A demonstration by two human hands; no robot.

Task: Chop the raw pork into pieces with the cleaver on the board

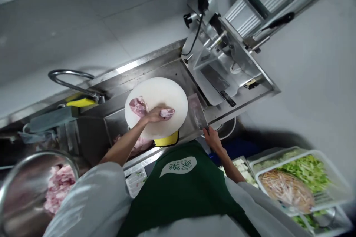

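On the round white cutting board, my left hand is closed around a piece of raw meat. A second, larger piece of pink raw meat lies on the board to the left. My right hand grips a cleaver by its handle, near the counter's front edge. The blade points away from me, just right of the board and apart from the meat in my left hand.
Another cleaver lies on the right beside a metal machine. More raw meat shows in the sink below the board. A steel bowl of cut meat stands at left. Vegetable bins sit lower right; a faucet rises behind.
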